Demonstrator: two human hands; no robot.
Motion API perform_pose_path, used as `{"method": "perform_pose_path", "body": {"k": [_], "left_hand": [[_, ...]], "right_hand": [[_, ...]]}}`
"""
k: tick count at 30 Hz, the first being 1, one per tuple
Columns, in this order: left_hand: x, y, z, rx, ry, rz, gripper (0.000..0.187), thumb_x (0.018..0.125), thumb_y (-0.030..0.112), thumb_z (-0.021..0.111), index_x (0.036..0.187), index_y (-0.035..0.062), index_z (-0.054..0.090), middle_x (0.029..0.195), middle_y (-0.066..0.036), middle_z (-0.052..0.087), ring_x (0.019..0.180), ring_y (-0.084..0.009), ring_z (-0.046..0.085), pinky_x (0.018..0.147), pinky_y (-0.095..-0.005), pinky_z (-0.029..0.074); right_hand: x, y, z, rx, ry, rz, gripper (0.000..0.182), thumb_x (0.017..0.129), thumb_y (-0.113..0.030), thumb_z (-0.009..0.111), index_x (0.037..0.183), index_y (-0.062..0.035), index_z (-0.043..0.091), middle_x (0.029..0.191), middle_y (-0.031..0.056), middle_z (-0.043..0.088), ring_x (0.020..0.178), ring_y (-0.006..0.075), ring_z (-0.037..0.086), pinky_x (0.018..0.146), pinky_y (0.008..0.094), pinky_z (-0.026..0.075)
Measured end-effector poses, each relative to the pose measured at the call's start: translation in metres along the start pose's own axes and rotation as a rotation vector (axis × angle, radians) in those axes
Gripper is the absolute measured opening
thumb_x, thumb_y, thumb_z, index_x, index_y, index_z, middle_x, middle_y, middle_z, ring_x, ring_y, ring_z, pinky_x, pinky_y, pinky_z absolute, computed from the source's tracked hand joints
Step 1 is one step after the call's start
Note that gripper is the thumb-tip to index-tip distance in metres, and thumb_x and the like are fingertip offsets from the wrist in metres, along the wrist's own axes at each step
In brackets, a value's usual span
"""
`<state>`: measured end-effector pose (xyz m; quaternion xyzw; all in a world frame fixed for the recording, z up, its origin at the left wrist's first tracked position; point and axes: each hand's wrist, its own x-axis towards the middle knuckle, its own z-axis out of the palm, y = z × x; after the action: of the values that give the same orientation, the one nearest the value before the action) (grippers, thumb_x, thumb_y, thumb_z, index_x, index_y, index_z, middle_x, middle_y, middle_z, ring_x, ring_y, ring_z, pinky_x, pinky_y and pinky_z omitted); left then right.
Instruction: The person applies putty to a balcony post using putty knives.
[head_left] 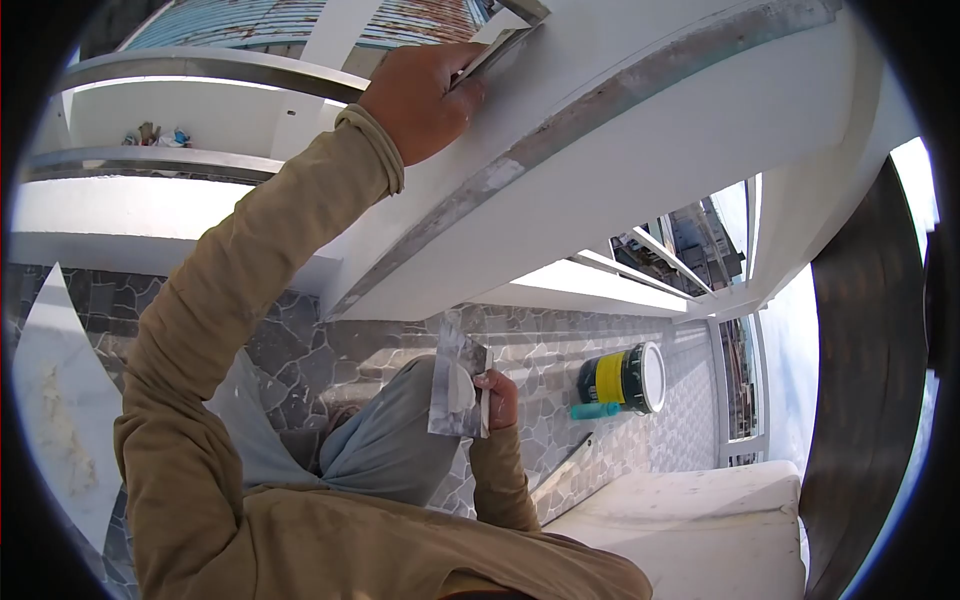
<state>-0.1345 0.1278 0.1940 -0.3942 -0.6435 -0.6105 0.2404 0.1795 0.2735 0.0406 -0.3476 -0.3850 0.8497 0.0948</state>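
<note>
The left hand (425, 100) is closed round a scraper (492, 54), fingers and thumb pinched on it, its far end up at the edge of the white beam (650, 135); whether it touches there I cannot tell. The right hand (502, 400) is closed too, thumb over the near edge of a broad blade (447, 390), which carries a lump of pale paste (461, 388) and sits in front of the knee.

A rough grey strip (540, 147) runs along the beam, between the scraper and the floor. Metal rails (200, 68) pass behind the left wrist, and the left sleeve (240, 235) hides part of them. On the paved floor (540, 345), well apart from the right hand, stands a lidded bucket (622, 378) with a teal roller (595, 411) just beside it. A white board (60, 400) smeared with paste lies past the left elbow.
</note>
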Motion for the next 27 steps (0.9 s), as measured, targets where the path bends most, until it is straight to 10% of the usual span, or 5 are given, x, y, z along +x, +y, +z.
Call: {"method": "perform_pose_path", "body": {"k": [27], "left_hand": [[-0.09,0.071,-0.009,0.101,-0.041,0.283,0.057,0.073,0.003,0.063,0.128,-0.0004,0.049,0.106,-0.017,0.064,0.081,-0.0248,0.056,0.072,-0.0326,0.049]], "right_hand": [[0.003,0.005,0.007,-0.06,-0.023,-0.079,0.006,0.071,-0.005,0.05,0.073,-0.0017,0.055,0.074,0.0077,0.058,0.071,0.0205,0.06,0.071,0.0314,0.051]]}}
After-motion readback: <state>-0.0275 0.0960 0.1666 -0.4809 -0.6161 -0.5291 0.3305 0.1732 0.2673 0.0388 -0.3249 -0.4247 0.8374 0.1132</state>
